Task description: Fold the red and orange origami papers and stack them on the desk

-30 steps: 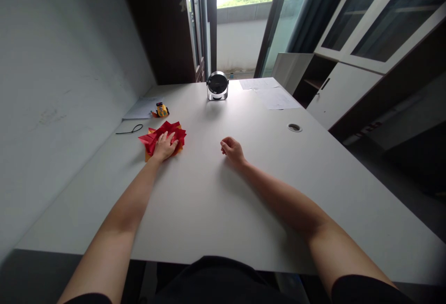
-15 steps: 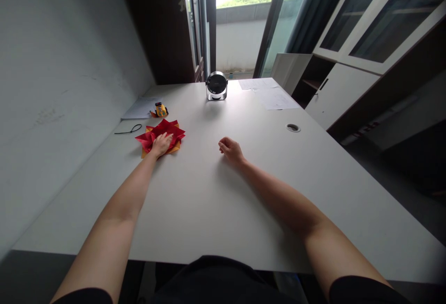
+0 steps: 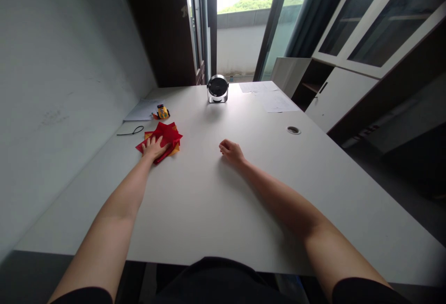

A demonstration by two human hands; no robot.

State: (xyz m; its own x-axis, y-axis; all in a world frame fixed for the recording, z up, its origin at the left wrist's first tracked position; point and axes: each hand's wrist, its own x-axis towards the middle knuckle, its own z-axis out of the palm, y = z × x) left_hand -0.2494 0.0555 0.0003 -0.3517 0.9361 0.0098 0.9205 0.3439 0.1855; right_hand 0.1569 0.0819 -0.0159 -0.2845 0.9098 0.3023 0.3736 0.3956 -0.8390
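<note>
My left hand (image 3: 153, 148) lies with spread fingers on the near left part of a red and orange folded star-shaped piece (image 3: 168, 133), which looks like paper or thin cloth. Orange corners stick out from under the red layer, and a red fold shows by my thumb. My right hand (image 3: 231, 151) rests on its side on the white table, fingers curled in. Whether anything sits inside those curled fingers is hidden. A wide gap of bare tabletop lies between the right hand and the red piece.
Behind the red piece stand a small yellow toy vehicle (image 3: 162, 112) and white paper sheets (image 3: 141, 110). A black looped cable tie (image 3: 132, 131) lies left. A round black device on a metal stand (image 3: 218, 88), more papers (image 3: 278, 101) and a cable hole (image 3: 293, 130) are farther off.
My left hand has slid left and slightly nearer, fingers more spread. The red piece lies flatter, its raised points pressed down. My right hand stays put.
</note>
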